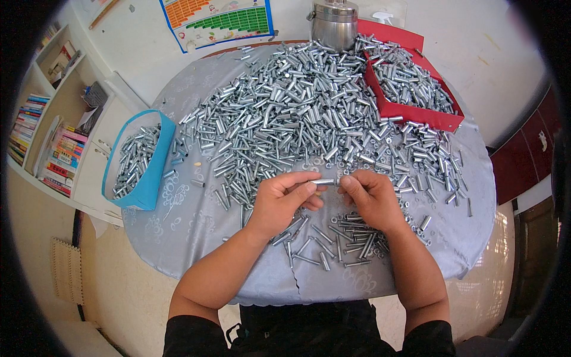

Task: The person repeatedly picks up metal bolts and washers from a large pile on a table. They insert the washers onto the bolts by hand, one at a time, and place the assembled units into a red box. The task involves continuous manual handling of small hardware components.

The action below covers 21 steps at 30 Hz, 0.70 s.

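Note:
Over the near middle of the table, my left hand (278, 199) is closed, pinching a short shiny metal sleeve (323, 181) between thumb and fingers. The sleeve lies almost level and points toward my right hand (376, 199). That hand is closed too, thumb against forefinger at the sleeve's right end; what small piece it pinches there is mostly hidden by the fingertips. Below both hands, loose long bolts (321, 241) lie scattered on the grey tablecloth (196, 250). A large heap of metal sleeves and bolts (297, 101) spreads just beyond my hands.
A blue open box (156, 178) of metal parts stands at the left. At the back right, a red box (416, 119) holds more sleeves, beside a steel canister (334, 27). Nuts and washers (386, 156) lie right of centre. A bookshelf (59, 119) stands left.

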Available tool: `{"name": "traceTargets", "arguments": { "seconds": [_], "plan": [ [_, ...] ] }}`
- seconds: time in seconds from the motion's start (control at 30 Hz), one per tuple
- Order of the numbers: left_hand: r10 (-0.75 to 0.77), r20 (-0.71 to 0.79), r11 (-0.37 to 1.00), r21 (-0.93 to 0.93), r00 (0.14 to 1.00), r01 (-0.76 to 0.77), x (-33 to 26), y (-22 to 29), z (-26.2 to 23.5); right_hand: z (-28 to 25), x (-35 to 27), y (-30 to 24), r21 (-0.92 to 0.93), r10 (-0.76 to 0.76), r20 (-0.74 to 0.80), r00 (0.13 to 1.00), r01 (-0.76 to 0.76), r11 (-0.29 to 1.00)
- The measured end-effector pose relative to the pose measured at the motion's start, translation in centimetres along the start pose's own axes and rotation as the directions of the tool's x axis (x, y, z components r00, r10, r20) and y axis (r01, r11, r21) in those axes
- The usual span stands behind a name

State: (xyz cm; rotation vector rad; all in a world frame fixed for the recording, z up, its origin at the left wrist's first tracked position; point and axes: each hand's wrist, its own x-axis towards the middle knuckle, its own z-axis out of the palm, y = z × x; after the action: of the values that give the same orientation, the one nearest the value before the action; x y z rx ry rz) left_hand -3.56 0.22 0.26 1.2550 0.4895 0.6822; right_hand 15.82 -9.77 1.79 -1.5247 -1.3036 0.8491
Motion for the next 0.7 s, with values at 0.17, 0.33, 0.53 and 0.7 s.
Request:
{"name": "traceTargets", "arguments": {
  "seconds": [0.17,0.33,0.53,0.7],
  "plan": [
    [-0.001,0.001,1.000,-0.007,1.000,0.001,0.0,-0.2,-0.2,1.1,0.2,-0.2,0.136,-0.089,-0.098,0.991,0.102,0.985],
    [-0.028,0.010,1.000,-0.013,1.000,0.028,-0.1,-0.1,0.0,0.8,0.0,0.0,0.174,-0.012,-0.113,0.994,0.032,0.984],
    [-0.008,0.002,1.000,0.005,1.000,0.008,0.0,0.0,0.0,0.8,-0.1,-0.4,0.069,-0.091,-0.071,0.993,0.096,0.993],
    [-0.048,-0.007,0.999,0.025,0.999,0.048,-0.2,-0.1,0.2,0.7,0.1,-0.5,0.215,0.025,-0.039,0.999,-0.016,0.977]
  ]
}}
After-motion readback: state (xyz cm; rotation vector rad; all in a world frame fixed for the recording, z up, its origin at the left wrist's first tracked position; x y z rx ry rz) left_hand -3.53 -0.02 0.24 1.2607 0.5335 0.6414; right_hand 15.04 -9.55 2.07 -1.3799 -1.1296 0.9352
